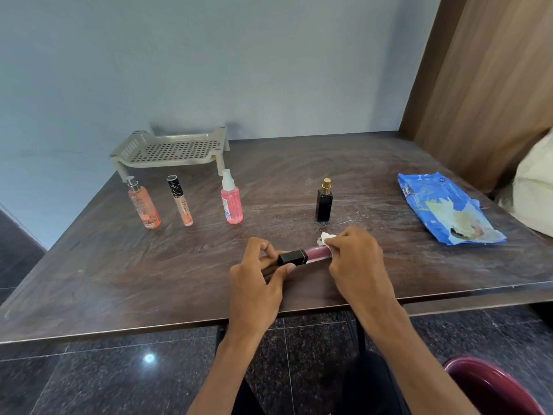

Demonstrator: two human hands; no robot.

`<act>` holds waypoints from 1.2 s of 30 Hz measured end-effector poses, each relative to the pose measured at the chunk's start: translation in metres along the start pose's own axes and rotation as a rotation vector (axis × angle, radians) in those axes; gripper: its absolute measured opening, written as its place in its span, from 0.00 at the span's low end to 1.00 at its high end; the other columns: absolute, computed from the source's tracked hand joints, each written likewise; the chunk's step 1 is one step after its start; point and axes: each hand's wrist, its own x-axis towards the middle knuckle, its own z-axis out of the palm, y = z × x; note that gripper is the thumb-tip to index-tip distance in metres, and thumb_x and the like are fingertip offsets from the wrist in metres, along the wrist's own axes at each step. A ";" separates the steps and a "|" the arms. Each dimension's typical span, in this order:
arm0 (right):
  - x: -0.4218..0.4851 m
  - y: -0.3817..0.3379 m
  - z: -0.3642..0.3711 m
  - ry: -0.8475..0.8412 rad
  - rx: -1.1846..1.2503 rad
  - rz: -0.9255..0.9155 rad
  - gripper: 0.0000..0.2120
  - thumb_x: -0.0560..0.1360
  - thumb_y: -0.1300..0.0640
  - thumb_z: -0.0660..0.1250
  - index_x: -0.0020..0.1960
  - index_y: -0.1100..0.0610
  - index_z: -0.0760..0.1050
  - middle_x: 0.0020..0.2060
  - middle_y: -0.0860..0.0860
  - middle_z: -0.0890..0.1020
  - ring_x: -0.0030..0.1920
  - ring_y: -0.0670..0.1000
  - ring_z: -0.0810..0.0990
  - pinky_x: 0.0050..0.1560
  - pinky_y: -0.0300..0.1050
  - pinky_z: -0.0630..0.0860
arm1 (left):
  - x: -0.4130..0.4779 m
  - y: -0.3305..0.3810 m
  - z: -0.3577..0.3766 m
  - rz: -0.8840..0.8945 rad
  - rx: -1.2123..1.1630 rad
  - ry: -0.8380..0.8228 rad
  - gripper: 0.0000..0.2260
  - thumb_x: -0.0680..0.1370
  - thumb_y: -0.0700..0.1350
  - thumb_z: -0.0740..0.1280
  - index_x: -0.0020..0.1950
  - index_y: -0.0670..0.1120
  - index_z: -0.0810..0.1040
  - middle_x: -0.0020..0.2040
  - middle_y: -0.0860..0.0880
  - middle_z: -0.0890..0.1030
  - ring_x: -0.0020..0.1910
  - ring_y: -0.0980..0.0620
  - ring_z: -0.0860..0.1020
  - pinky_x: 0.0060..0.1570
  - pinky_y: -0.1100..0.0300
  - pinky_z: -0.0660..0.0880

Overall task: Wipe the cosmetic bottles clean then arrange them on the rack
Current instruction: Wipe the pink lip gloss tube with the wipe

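Note:
My left hand (259, 275) pinches the black cap of a pink lip-gloss tube (317, 253) held level over the table's front. My right hand (356, 259) grips a white wipe (326, 236) wrapped round the tube's far end. Standing on the dark table (389, 265) are an orange pump bottle (143, 205), a peach tube with a black cap (180, 202), a pink spray bottle (231, 199) and a black perfume bottle with a gold top (324, 202). The beige perforated rack (173, 149) stands bare at the back left.
A torn blue wipes packet (443, 205) lies on the table's right side. A wooden panel (493, 85) rises at the right, with a pale bag (535, 187) beside it. A maroon chair edge (493, 384) shows at bottom right.

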 end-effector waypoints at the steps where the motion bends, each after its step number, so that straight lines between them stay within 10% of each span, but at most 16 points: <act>1: -0.003 -0.006 0.001 0.005 -0.007 -0.026 0.09 0.75 0.67 0.67 0.50 0.60 0.84 0.41 0.52 0.77 0.39 0.48 0.73 0.35 0.36 0.66 | 0.000 0.000 0.000 -0.006 -0.001 0.000 0.16 0.73 0.39 0.77 0.46 0.52 0.70 0.42 0.58 0.84 0.43 0.70 0.82 0.41 0.75 0.75; 7: -0.023 -0.050 0.014 -0.051 0.107 -0.194 0.10 0.72 0.70 0.68 0.48 0.60 0.84 0.42 0.53 0.77 0.44 0.47 0.66 0.34 0.29 0.55 | -0.001 -0.004 -0.001 -0.009 -0.005 -0.010 0.14 0.75 0.36 0.75 0.48 0.49 0.72 0.42 0.57 0.85 0.42 0.65 0.84 0.41 0.69 0.80; 12: -0.016 -0.036 0.014 -0.023 0.139 -0.170 0.08 0.73 0.69 0.68 0.48 0.60 0.84 0.42 0.54 0.80 0.43 0.53 0.77 0.37 0.44 0.76 | 0.001 -0.003 -0.002 -0.043 -0.045 -0.012 0.15 0.74 0.39 0.76 0.49 0.50 0.72 0.45 0.55 0.86 0.45 0.65 0.84 0.41 0.69 0.79; 20: -0.010 -0.011 0.011 0.071 0.108 -0.119 0.11 0.72 0.69 0.69 0.52 0.60 0.84 0.41 0.55 0.81 0.41 0.57 0.80 0.38 0.53 0.79 | 0.010 0.001 -0.009 -0.180 -0.175 -0.092 0.10 0.72 0.42 0.78 0.49 0.51 0.81 0.47 0.53 0.87 0.47 0.60 0.85 0.48 0.66 0.80; 29: -0.012 -0.008 0.002 0.039 0.231 -0.069 0.08 0.76 0.63 0.67 0.52 0.57 0.84 0.42 0.51 0.80 0.41 0.47 0.78 0.42 0.36 0.75 | 0.015 0.011 -0.002 -0.375 -0.305 -0.014 0.11 0.71 0.44 0.79 0.47 0.45 0.79 0.36 0.48 0.87 0.40 0.51 0.87 0.53 0.47 0.82; 36: -0.011 0.003 -0.002 0.034 0.241 0.027 0.07 0.78 0.61 0.67 0.52 0.55 0.84 0.43 0.49 0.79 0.42 0.46 0.77 0.42 0.30 0.69 | 0.004 0.008 -0.006 -0.151 -0.203 -0.042 0.17 0.69 0.39 0.80 0.47 0.49 0.73 0.42 0.54 0.88 0.45 0.59 0.86 0.47 0.63 0.82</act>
